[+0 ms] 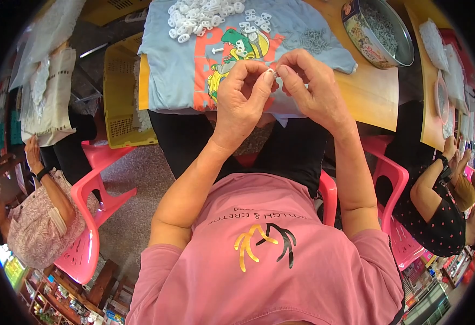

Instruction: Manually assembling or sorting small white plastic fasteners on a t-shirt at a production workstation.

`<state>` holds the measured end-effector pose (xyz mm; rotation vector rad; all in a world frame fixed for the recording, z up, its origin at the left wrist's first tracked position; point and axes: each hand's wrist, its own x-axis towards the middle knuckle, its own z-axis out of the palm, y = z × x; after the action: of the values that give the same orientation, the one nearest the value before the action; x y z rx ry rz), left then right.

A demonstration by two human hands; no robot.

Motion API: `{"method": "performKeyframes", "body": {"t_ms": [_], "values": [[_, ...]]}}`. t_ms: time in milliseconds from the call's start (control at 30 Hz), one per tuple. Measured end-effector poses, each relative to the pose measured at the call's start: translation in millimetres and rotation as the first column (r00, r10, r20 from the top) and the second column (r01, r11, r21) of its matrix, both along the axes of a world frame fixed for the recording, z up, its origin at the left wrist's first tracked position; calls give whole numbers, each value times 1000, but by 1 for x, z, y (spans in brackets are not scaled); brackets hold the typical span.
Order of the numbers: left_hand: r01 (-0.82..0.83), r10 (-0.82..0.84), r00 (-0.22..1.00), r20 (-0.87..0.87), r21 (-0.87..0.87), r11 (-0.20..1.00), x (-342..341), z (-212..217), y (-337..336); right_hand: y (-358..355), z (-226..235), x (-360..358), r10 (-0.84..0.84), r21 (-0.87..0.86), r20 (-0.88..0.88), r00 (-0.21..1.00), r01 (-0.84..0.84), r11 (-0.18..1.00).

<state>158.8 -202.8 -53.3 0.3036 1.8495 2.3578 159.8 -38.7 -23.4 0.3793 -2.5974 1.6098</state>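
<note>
Above the near edge of a blue-grey cloth with a cartoon print, my two hands meet fingertip to fingertip. My left hand pinches a small white plastic piece between thumb and forefinger, mostly covered by the fingers. My right hand has thumb and forefinger closed right beside it; whatever they grip is too small to make out. Farther back on the cloth lie a heap of white plastic pieces, a smaller group of white pieces and a loose pile of small grey screws. A single white T-shaped piece rests on the print.
A round tin full of grey screws stands at the back right of the wooden table. To the left is a yellow crate. People sit on both sides, near pink chairs, at other tables with white bags.
</note>
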Motion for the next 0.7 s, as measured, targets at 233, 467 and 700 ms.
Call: {"method": "performKeyframes", "body": {"t_ms": [233, 467, 700], "values": [[2, -2, 1000, -1, 9, 1000, -1, -3, 0, -2, -1, 0, -14, 41, -56, 998, 16, 999], [-36, 36, 999, 30, -2, 999, 0, -1, -2, -13, -11, 4, -120, 11, -92, 989, 121, 993], [-70, 71, 997, 18, -29, 997, -1, -9, 1, -21, -20, 7, -178, 57, -229, 957, 196, 979]]}}
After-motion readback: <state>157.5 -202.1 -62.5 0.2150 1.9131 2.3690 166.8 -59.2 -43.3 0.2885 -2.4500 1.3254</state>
